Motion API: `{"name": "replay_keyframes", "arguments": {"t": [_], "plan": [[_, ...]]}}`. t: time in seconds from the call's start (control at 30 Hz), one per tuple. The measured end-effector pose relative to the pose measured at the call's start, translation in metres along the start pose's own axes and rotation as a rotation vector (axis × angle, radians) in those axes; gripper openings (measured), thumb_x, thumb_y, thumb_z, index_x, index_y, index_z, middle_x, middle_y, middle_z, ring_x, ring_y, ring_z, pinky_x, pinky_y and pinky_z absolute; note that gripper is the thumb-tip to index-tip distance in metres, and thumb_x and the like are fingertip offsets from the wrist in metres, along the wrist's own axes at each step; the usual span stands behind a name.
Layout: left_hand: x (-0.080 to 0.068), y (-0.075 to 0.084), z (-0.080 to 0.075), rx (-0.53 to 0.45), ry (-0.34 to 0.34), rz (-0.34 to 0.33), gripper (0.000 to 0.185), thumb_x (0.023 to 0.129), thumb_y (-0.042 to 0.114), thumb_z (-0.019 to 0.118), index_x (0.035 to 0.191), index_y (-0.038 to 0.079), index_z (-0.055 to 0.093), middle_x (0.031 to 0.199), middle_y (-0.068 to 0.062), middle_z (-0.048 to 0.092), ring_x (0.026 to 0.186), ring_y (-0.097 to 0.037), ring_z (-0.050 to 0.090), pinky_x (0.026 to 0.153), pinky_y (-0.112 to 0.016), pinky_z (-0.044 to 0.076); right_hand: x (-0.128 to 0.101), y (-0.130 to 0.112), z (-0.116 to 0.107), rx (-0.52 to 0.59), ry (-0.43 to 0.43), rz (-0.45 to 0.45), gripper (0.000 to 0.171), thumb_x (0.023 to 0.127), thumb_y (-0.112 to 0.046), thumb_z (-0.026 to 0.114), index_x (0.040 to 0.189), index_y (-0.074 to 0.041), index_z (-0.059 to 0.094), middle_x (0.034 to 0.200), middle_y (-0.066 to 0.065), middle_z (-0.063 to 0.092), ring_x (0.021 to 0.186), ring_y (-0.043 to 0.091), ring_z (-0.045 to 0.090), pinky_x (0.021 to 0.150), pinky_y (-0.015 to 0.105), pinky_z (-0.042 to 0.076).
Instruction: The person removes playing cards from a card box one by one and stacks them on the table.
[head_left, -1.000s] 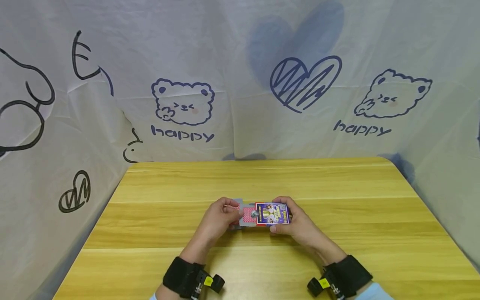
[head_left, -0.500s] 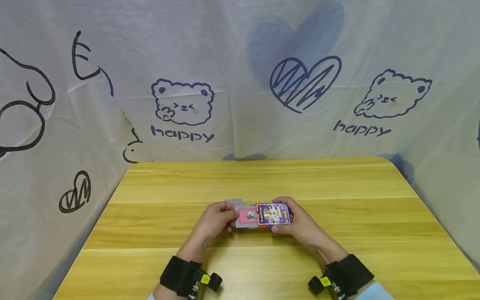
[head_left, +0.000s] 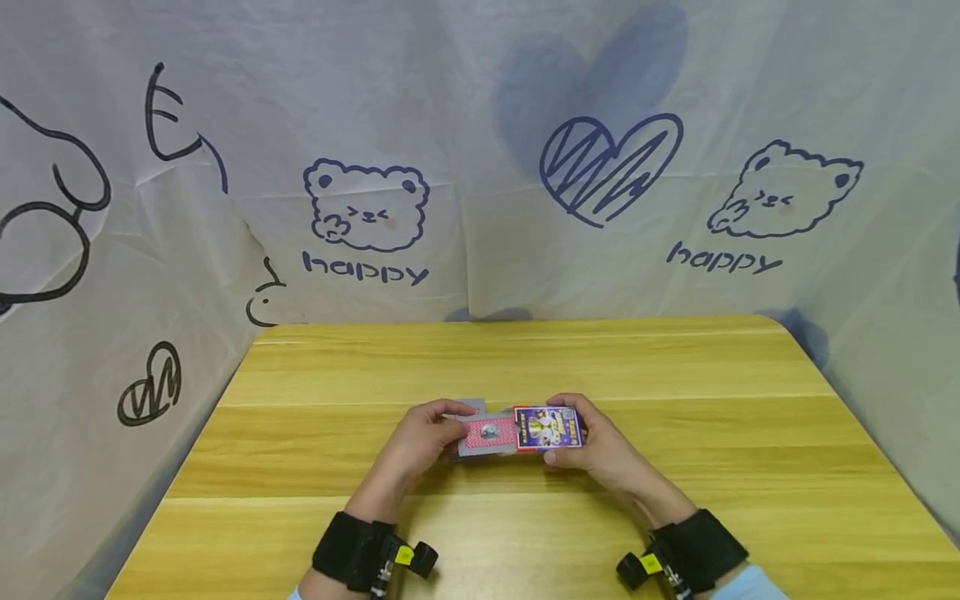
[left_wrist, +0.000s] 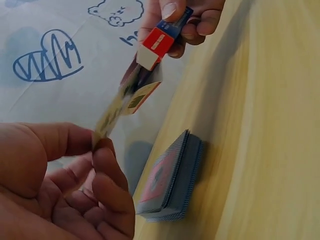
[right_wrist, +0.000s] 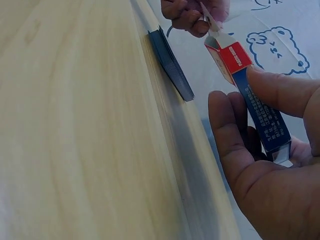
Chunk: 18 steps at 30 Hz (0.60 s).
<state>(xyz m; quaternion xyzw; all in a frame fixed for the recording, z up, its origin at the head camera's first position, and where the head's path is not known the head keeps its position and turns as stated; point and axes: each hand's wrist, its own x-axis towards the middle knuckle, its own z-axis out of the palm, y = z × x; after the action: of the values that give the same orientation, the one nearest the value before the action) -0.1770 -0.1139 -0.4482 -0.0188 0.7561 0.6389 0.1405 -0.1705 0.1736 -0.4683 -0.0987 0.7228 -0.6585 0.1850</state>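
Observation:
My left hand point(head_left: 422, 437) pinches the outer end of a red-backed playing card point(head_left: 491, 432) between thumb and fingers. The card's other end sits inside the opening of a blue and red card box point(head_left: 549, 427). Thumb on one side and fingers on the other, my right hand point(head_left: 592, 439) grips that box by its narrow edges. In the left wrist view, an open flap point(left_wrist: 145, 97) stands out from the box mouth. Below the card a deck of playing cards point(left_wrist: 172, 175) lies on the table, largely covered by the card and left hand in the head view.
The wooden table point(head_left: 675, 392) spreads around both hands. White cloth point(head_left: 480, 125) with drawn bears and hearts hangs behind it and at the sides. Each wrist wears a black strap point(head_left: 356, 550) with a small camera.
My left hand has moved left, drawing the card further out of the box, so more of its back shows. The right hand and box have stayed almost in place.

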Motion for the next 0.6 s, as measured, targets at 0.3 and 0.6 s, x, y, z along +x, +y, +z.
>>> {"name": "replay_keyframes", "arguments": {"t": [0.3, 0.6], "plan": [[0.000, 0.003, -0.016, -0.027, 0.052, -0.036, 0.025, 0.100, 0.005, 0.062, 0.124, -0.004, 0.060, 0.089, -0.012, 0.068, 0.069, -0.017, 0.064, 0.061, -0.028, 0.052, 0.002, 0.002, -0.002, 0.000, 0.074, 0.034, 0.078, 0.090, 0.006, 0.077, 0.155, -0.008, 0.036, 0.141, 0.027, 0.047, 0.113, 0.029, 0.062, 0.089, 0.038, 0.062], [0.002, 0.003, -0.022, -0.091, 0.098, -0.071, 0.032, 0.102, 0.003, 0.057, 0.133, -0.003, 0.056, 0.099, -0.018, 0.072, 0.070, -0.018, 0.073, 0.062, -0.027, 0.059, 0.001, -0.001, -0.002, 0.023, 0.099, 0.037, 0.079, 0.090, 0.008, 0.077, 0.155, -0.008, 0.036, 0.144, 0.026, 0.044, 0.112, 0.028, 0.062, 0.090, 0.039, 0.062]]}}
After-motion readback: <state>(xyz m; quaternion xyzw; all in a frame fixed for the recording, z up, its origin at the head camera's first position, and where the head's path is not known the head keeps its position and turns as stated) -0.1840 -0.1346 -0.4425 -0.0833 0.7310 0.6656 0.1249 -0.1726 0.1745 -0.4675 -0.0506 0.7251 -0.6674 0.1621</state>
